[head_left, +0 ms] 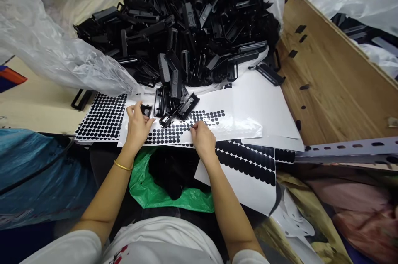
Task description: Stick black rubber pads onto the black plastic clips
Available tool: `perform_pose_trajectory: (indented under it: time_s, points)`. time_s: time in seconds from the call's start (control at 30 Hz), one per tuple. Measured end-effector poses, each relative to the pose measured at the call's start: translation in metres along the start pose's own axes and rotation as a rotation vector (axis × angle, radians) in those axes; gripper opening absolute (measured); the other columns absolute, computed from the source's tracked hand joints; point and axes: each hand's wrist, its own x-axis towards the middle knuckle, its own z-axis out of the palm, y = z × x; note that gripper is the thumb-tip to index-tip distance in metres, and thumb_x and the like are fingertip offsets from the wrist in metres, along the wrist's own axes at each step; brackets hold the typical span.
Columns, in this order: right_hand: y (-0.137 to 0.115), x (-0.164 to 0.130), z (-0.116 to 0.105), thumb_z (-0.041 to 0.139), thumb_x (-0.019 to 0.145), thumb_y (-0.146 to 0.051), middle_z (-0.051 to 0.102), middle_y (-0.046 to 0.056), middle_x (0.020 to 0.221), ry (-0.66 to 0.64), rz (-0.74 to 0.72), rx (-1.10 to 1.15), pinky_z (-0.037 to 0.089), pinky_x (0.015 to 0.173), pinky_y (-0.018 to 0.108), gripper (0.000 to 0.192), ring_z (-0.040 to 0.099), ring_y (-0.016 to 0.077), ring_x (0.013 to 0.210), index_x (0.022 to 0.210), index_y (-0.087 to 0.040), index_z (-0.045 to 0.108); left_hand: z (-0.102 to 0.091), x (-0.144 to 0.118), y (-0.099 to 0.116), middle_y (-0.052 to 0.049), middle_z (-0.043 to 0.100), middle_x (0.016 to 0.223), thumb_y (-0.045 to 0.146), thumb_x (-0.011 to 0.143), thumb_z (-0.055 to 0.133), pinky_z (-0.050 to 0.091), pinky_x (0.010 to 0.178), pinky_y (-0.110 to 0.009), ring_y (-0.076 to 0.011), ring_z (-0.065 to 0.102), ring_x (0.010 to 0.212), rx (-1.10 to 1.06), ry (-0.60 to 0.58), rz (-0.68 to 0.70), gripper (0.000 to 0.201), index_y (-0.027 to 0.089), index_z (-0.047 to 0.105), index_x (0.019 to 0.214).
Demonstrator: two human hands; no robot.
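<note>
My left hand (137, 126) is curled with thumb and forefinger around the near end of a small black plastic part (146, 110), which rests low over the white sheet. My right hand (203, 139) is closed in a pinch at the edge of the rows of dots; whatever is between its fingertips is too small to make out. Beneath both hands lies a sheet of round black stickers (164, 135), with bare white backing on its right side. Several loose black plastic parts (175, 85) lie on the sheet between and beyond my hands.
A large heap of black plastic parts (186, 19) fills a clear plastic bag (102, 69) at the back. Another dotted sticker sheet (104, 116) lies left. A wooden board (329, 69) stands on the right. Below the table edge hangs a green bag (144, 191) with black contents.
</note>
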Motion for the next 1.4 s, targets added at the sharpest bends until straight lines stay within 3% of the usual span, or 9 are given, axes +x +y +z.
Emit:
perform_pose_trajectory:
  time_s: [0.13, 0.2, 0.27, 0.33, 0.43, 0.53, 0.73, 1.13, 1.4]
  points:
    - [0.004, -0.002, 0.001, 0.048, 0.087, -0.024, 0.063, 0.004, 0.086, 0.052, -0.006, 0.089, 0.035, 0.061, 0.03, 0.006, 0.057, 0.0201, 0.074, 0.085, -0.021, 0.052, -0.017, -0.006, -0.007, -0.007, 0.047, 0.091, 0.023, 0.071, 0.062, 0.049, 0.085, -0.042, -0.0199, 0.057, 0.076, 0.131, 0.014, -0.064, 0.009, 0.015, 0.057, 0.073]
    - [0.007, -0.008, 0.0, 0.049, 0.085, -0.025, 0.06, 0.002, 0.077, 0.083, -0.044, 0.234, 0.035, 0.061, 0.029, 0.008, 0.055, 0.0179, 0.07, 0.079, -0.021, 0.05, -0.024, -0.012, -0.002, -0.007, 0.048, 0.085, 0.026, 0.072, 0.061, 0.043, 0.092, -0.045, -0.0261, 0.056, 0.091, 0.137, 0.053, -0.026, 0.017, 0.018, 0.051, 0.062]
    - [0.01, -0.018, 0.0, 0.05, 0.084, -0.028, 0.055, -0.001, 0.07, 0.082, -0.082, 0.482, 0.036, 0.06, 0.028, 0.011, 0.051, 0.0149, 0.064, 0.075, -0.021, 0.049, -0.025, -0.023, 0.009, -0.008, 0.053, 0.091, 0.029, 0.075, 0.059, 0.04, 0.097, -0.043, -0.0263, 0.054, 0.101, -0.036, 0.06, 0.016, 0.019, 0.019, 0.049, 0.063]
    - [0.012, -0.029, 0.001, 0.052, 0.082, -0.033, 0.05, -0.003, 0.065, 0.035, -0.073, 0.766, 0.035, 0.055, 0.025, 0.014, 0.045, 0.0116, 0.057, 0.074, -0.021, 0.049, -0.018, -0.037, 0.023, -0.007, 0.058, 0.099, 0.033, 0.08, 0.055, 0.043, 0.093, -0.038, -0.0223, 0.055, 0.101, -0.386, -0.073, -0.034, 0.018, 0.019, 0.051, 0.07]
    - [0.012, -0.046, 0.003, 0.055, 0.08, -0.039, 0.044, -0.005, 0.062, -0.063, -0.008, 1.068, 0.027, 0.045, 0.022, 0.02, 0.033, 0.008, 0.048, 0.075, -0.021, 0.048, 0.003, -0.061, 0.044, -0.003, 0.064, 0.087, 0.039, 0.081, 0.055, 0.049, 0.077, -0.031, -0.0173, 0.062, 0.083, -0.965, -0.441, -0.358, 0.02, 0.021, 0.053, 0.088]
    - [0.011, -0.06, 0.005, 0.056, 0.08, -0.04, 0.044, -0.005, 0.063, -0.073, 0.006, 1.158, 0.025, 0.044, 0.022, 0.021, 0.032, 0.0074, 0.048, 0.075, -0.021, 0.048, 0.023, -0.078, 0.058, -0.001, 0.065, 0.079, 0.034, 0.077, 0.062, 0.049, 0.065, -0.024, -0.0133, 0.062, 0.07, -1.222, -0.598, -0.561, 0.025, 0.019, 0.054, 0.096]
    - [0.013, -0.07, 0.005, 0.053, 0.082, -0.033, 0.048, -0.003, 0.067, 0.037, -0.005, 1.017, 0.036, 0.053, 0.023, 0.015, 0.044, 0.0102, 0.058, 0.074, -0.021, 0.051, 0.033, -0.086, 0.066, 0.001, 0.066, 0.076, 0.026, 0.078, 0.063, 0.048, 0.062, -0.017, -0.0089, 0.062, 0.066, -1.318, -0.604, -0.658, 0.019, 0.018, 0.056, 0.094]
    - [0.009, -0.071, 0.009, 0.046, 0.085, -0.026, 0.055, -0.001, 0.071, 0.107, -0.118, 0.661, 0.041, 0.059, 0.026, 0.01, 0.052, 0.0127, 0.061, 0.076, -0.022, 0.046, 0.038, -0.093, 0.065, -0.003, 0.069, 0.094, 0.031, 0.082, 0.06, 0.051, 0.085, -0.028, -0.0157, 0.066, 0.093, -1.276, -0.524, -0.577, 0.02, 0.019, 0.054, 0.097]
    - [0.053, -0.075, -0.015, 0.045, 0.086, -0.025, 0.057, 0.003, 0.077, 0.346, -0.049, 0.314, 0.043, 0.062, 0.029, 0.007, 0.055, 0.0166, 0.068, 0.081, -0.022, 0.049, 0.04, -0.083, 0.068, -0.007, 0.07, 0.1, 0.039, 0.084, 0.059, 0.052, 0.089, -0.038, -0.0185, 0.068, 0.091, -1.258, -0.662, -0.563, 0.023, 0.017, 0.052, 0.087]
